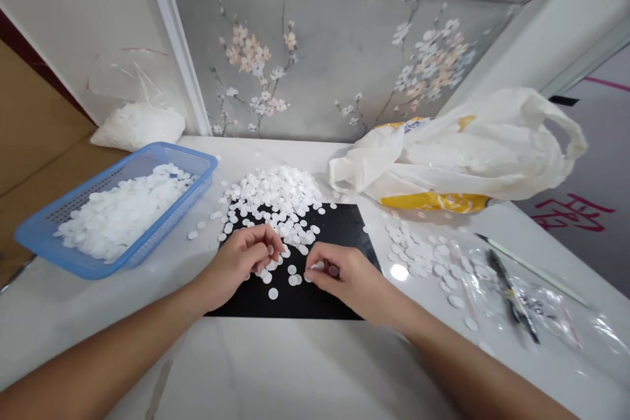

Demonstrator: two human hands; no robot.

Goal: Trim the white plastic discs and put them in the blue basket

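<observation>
Many small white discs [283,190] lie heaped at the back of a black mat [315,305], with more scattered across its middle. My left hand [249,252] is over the mat's left part, fingers curled and closed around white discs, one showing between the fingers. To its right, my right hand [339,269] is bent over the mat with thumb and forefinger together; white discs show within its curled fingers. The two hands are a short way apart, with loose discs on the mat between them.
On the left, a blue basket [135,249] holds many white discs, with a clear bag of white pieces [142,125] behind it. A white and yellow plastic bag [453,157] lies at the back right. Discs, a black pen [512,295] and clear bags [551,308] lie on the right.
</observation>
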